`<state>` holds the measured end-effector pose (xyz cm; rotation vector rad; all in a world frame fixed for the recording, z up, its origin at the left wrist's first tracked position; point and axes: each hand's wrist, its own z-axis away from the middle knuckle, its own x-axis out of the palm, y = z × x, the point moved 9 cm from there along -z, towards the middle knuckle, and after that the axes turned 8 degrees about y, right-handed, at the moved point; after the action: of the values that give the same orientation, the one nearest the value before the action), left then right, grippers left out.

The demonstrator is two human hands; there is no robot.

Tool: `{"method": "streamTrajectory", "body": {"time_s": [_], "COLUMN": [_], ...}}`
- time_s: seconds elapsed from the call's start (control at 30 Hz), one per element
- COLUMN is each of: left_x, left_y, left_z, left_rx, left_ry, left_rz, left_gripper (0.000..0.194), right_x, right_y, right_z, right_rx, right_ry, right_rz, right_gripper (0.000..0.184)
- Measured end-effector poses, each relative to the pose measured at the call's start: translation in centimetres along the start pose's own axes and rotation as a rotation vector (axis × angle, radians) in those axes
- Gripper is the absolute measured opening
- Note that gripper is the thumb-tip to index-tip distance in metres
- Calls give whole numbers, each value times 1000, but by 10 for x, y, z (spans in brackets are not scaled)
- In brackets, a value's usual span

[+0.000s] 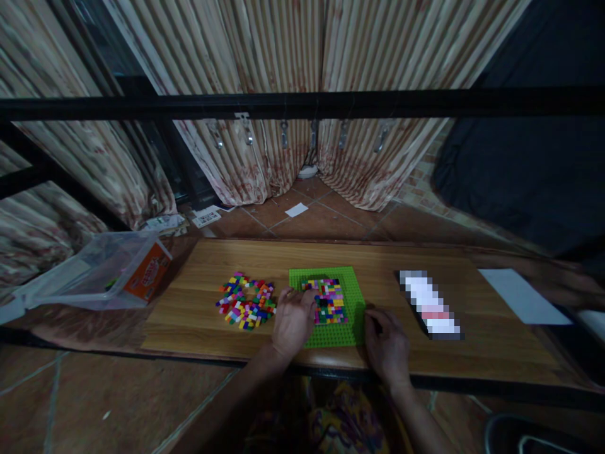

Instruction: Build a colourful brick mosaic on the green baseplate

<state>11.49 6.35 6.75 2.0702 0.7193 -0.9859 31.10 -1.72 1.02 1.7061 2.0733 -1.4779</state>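
Note:
My left hand (293, 320) reaches over a green studded baseplate (326, 338), its thumb and fingers pinched on a small dark blue building brick (317, 297). Below the fingertips lies a dense multicoloured square of bricks (334, 302) set on the plate. My right hand (388, 343) rests by the plate's right edge with its fingers curled. Its fingertips are close to that edge; whether they touch it or hold anything is hidden. Left of my left hand spreads a loose pile of small coloured bricks (246, 302), partly overlapped by the hand.
On the right of the wooden table (189, 321) lies a phone (429, 304) with a blurred-out screen; farther right is a white sheet (524, 296). A clear plastic box (106, 268) with an orange label stands at the left. A black bar (302, 105) crosses before the curtains.

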Motion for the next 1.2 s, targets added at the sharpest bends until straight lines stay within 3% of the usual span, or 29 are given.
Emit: {"method": "streamTrajectory", "body": {"time_s": [0.17,0.37,0.67,1.0,1.2], "left_x": [1,-3,-2,12,12], "left_y": [3,-1,5,10,12], "left_z": [1,4,15,20,19], "left_rx": [-4,-27,117,210,180], "left_ry": [18,63,107,44,-30], "left_rz": [-10,10,-51,-191,-182], "left_gripper": [27,18,32,30,31], "right_x": [0,-2,-1,-1,0], "right_y": [1,-1,-2,-2,0], "right_z": [0,0,0,1,2], "right_rx": [0,-12,-4,-28,-35], "right_ry": [9,16,-7,-8,-12], "right_rz": [3,2,24,38,33], "right_gripper": [26,25,27,28,28]}}
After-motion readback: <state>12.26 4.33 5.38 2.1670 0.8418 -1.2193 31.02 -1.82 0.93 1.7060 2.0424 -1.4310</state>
